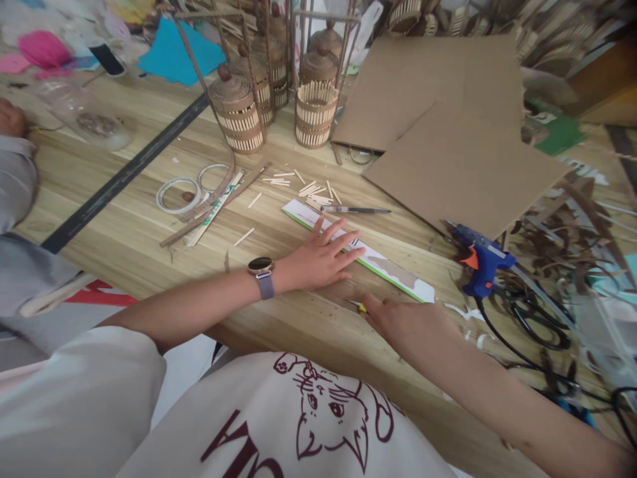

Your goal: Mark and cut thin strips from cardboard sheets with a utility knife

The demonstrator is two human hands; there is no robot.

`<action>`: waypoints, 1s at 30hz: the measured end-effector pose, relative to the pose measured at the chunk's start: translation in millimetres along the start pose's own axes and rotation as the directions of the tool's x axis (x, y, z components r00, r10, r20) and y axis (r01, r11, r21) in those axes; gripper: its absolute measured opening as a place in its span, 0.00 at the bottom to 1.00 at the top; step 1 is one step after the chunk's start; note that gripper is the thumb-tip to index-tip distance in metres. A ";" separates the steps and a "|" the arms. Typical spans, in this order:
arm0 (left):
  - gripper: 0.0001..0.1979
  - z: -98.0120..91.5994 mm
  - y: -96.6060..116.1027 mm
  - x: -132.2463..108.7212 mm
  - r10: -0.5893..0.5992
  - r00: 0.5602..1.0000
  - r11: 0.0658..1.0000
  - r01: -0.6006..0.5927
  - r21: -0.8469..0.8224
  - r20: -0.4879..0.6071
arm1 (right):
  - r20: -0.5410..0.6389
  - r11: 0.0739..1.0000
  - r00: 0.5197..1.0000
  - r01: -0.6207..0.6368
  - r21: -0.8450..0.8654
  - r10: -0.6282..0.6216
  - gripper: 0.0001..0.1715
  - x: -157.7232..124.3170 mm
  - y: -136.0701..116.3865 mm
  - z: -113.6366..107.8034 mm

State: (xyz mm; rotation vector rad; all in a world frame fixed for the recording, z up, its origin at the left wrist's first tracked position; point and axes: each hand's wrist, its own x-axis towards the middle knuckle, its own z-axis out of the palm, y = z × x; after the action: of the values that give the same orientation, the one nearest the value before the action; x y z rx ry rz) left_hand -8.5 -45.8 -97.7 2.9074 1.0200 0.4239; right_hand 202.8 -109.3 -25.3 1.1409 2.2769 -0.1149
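Note:
My left hand (pixel 326 257) lies with its fingers spread over a long, narrow white strip (pixel 395 271) with a green edge, pressing it against the wooden table. A brown patch shows near the strip's right end. My right hand (pixel 405 322) is closed around a yellow utility knife (pixel 362 307); only its front end and thin tip show, pointing left, just below the strip and apart from it. The palm hides the rest of the knife. A black pen (pixel 355 210) lies just beyond the strip, beside a scatter of short wooden sticks (pixel 313 191).
Brown cardboard sheets (pixel 462 159) and a blue glue gun (pixel 482 259) with its cord lie to the right. Small stick-built lanterns (pixel 236 113) stand at the back. Tape rolls (pixel 158 198) and a black metal bar (pixel 124 169) are left, near another person's sleeve (pixel 17 179).

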 end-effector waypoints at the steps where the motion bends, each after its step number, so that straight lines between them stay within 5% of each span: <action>1: 0.24 0.3 0.0 0.2 -0.001 1.000 1.000 0.001 0.002 0.001 | 0.001 1.000 1.000 -0.005 -0.002 0.005 0.13 -0.5 0.4 0.3; 13: 0.25 1.0 -0.9 -0.9 0.002 1.000 1.000 -0.002 0.006 -0.010 | -0.002 1.000 1.000 -0.007 -0.020 0.007 0.14 -6.2 2.6 -1.2; 30: 0.24 0.6 -1.1 -0.7 -0.002 1.000 1.000 0.002 -0.012 0.011 | -0.094 0.999 0.996 0.011 -0.031 -0.014 0.16 -18.9 18.0 29.5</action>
State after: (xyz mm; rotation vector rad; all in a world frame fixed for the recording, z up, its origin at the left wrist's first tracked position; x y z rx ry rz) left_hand -9.5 -45.3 -98.6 2.8942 1.0156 0.4123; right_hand 238.7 -120.8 -36.4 1.1383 2.3599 -0.0313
